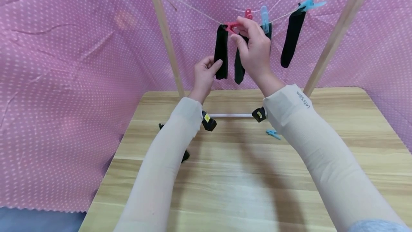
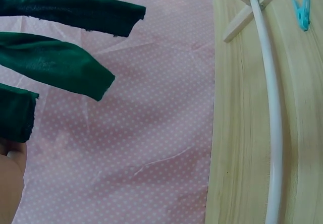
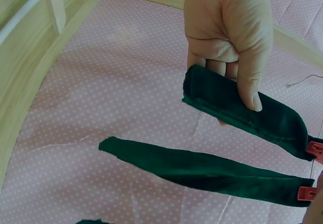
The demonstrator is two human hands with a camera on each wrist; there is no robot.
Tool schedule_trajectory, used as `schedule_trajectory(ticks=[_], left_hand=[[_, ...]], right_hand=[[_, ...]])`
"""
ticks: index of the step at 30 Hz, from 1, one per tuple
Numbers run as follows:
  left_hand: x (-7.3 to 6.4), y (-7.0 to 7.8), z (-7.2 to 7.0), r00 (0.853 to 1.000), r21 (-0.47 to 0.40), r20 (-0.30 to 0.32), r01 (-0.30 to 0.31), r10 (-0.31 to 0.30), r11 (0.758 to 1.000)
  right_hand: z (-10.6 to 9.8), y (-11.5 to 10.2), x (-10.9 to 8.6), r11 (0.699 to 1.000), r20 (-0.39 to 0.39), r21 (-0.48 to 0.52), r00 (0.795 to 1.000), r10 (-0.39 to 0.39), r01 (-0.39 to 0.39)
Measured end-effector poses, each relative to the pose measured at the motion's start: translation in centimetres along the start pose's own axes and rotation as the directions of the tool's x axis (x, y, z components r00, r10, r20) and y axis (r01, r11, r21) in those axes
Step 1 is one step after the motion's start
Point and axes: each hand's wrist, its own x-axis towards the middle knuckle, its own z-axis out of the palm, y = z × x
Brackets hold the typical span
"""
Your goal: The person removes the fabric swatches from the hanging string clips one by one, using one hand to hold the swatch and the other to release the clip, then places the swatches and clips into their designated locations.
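Observation:
A dark green cloth strip (image 1: 221,53), nearly black in the head view, hangs from the line at its left part. My left hand (image 1: 206,72) pinches its lower part, thumb in front and fingers behind, as the right wrist view shows. At its top a red clothespin (image 1: 230,27) grips the cloth; my right hand (image 1: 255,47) pinches this clothespin between thumb and fingers. Just right hangs a second green strip (image 1: 239,69), partly behind the right hand, under another red clothespin (image 1: 248,13). Farther along, a light blue clothespin (image 1: 264,19) and a blue clothespin (image 1: 309,3) hold more strips.
The string (image 1: 193,7) runs between a left wooden post (image 1: 167,38) and a right wooden post (image 1: 341,33). A white rod (image 1: 230,115) lies low between them. A loose blue clothespin (image 1: 273,134) and dark cloth (image 1: 185,156) lie on the table (image 1: 231,189). Pink dotted fabric (image 1: 80,81) surrounds it.

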Motion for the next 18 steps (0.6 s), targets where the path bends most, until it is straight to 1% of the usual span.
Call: schedule_trajectory(ticks=[3, 7, 9, 10, 13, 14, 18], left_hand=[[-0.29, 0.22, -0.19, 1.0, 0.013, 0.0, 0.0, 0.0, 1.0], [-0.45, 0.51, -0.29, 1.0, -0.008, 0.002, 0.013, -0.013, 1.0], [-0.55, 0.62, -0.35, 1.0, -0.004, 0.001, 0.016, -0.016, 1.0], [-0.6, 0.65, -0.4, 1.0, 0.001, 0.001, 0.019, -0.019, 1.0], [-0.77, 0.63, -0.58, 1.0, 0.021, 0.004, 0.011, -0.011, 1.0], [-0.8, 0.61, -0.64, 1.0, 0.021, 0.005, 0.009, -0.009, 1.0], [-0.75, 0.47, -0.67, 1.0, -0.016, 0.006, -0.012, 0.012, 1.0]], right_hand=[[-0.01, -0.08, 0.12, 1.0, 0.008, 0.012, 1.0, 0.024, -0.025], [-0.05, -0.18, 0.26, 0.999, 0.008, 0.015, 0.999, 0.05, -0.05], [-0.09, -0.17, 0.33, 0.999, 0.013, -0.002, 0.999, 0.047, -0.047], [-0.09, -0.18, 0.36, 0.998, 0.014, -0.001, 0.998, 0.06, -0.059], [-0.18, -0.09, 0.4, 0.999, 0.022, -0.026, 0.999, 0.048, -0.047], [-0.22, -0.04, 0.4, 0.999, 0.025, -0.043, 0.999, 0.033, -0.032], [-0.41, 0.04, 0.47, 0.996, 0.022, -0.084, 1.0, 0.003, -0.001]])
